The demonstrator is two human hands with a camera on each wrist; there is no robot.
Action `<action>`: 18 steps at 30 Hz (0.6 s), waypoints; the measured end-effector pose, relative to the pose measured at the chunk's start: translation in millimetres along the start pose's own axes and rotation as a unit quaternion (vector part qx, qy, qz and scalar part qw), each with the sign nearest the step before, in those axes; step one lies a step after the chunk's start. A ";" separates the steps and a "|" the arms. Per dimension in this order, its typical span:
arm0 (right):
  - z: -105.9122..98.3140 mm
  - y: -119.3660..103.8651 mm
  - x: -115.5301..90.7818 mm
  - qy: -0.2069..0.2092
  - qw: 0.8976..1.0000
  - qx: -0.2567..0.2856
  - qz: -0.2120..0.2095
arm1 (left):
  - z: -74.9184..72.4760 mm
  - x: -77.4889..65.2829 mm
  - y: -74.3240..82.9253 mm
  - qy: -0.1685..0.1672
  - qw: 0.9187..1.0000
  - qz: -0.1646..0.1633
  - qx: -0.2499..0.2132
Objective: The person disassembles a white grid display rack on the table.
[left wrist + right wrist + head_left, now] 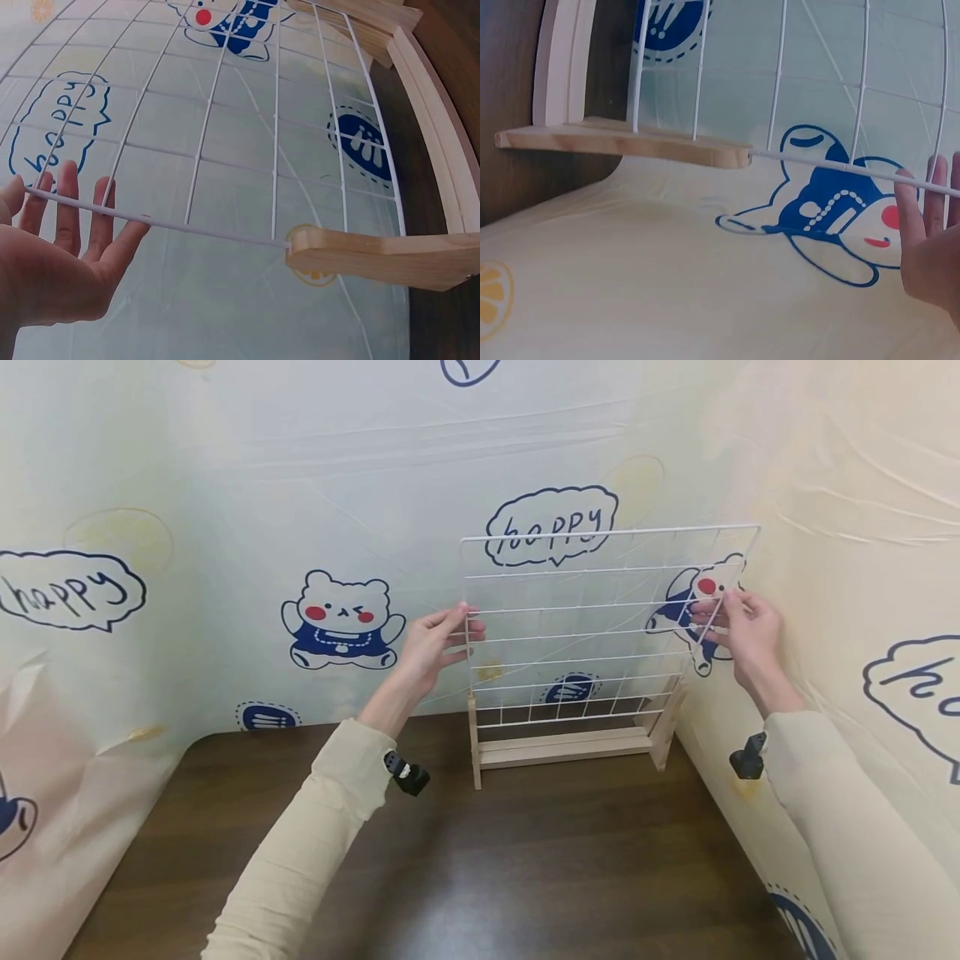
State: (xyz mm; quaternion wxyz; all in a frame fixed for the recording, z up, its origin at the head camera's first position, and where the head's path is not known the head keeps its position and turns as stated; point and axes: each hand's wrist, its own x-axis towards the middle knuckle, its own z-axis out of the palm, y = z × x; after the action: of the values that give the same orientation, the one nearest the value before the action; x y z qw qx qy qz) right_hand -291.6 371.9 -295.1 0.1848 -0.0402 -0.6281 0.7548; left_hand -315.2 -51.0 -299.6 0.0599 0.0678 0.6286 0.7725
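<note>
Wire grid [585,633] set in the wooden stand [562,748] at the far right of the tabletop [465,860], pinched at the left edge by the left hand [435,647] and at the right edge by the right hand [752,631], both half-curled, likely for even support.

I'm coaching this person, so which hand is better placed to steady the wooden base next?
Probably the left hand: its end of the wooden base has more tabletop beside it, while the right hand has the side cloth close by.
</note>
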 end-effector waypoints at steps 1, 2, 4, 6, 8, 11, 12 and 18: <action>-0.3 -0.6 -0.1 -0.008 1.000 -0.001 0.000 | 0.3 -0.2 0.2 0.001 1.000 0.002 0.000; -0.5 -1.4 -0.2 -0.016 1.000 0.000 0.000 | 0.5 -0.2 0.4 0.001 1.000 0.003 -0.002; -1.2 -2.7 -0.4 -0.031 1.000 0.002 0.002 | 1.1 -0.3 0.3 0.001 1.000 0.003 -0.005; -1.4 -3.9 -0.2 -0.044 0.999 0.000 0.003 | 1.4 0.0 -0.2 0.001 1.000 0.002 -0.008; -1.6 -5.3 0.1 -0.053 0.999 -0.008 0.004 | 1.8 0.0 0.2 0.002 1.000 0.001 -0.010; -1.0 -7.3 0.9 -0.060 0.998 -0.018 0.005 | 2.2 0.1 1.4 0.005 1.000 0.001 -0.011; -0.7 -7.7 1.3 -0.061 0.998 -0.019 0.005 | 2.3 -0.1 2.1 0.006 1.000 0.003 -0.012; -0.2 -9.7 2.9 -0.056 0.998 -0.011 0.008 | 2.6 -1.4 5.2 0.008 1.000 0.008 -0.006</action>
State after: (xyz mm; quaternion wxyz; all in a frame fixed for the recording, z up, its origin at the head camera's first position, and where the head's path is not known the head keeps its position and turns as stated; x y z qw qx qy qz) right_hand -291.9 374.4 -285.3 0.1432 -0.0053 -0.6457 0.7500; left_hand -313.4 -49.8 -294.1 0.0489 0.0660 0.6235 0.7775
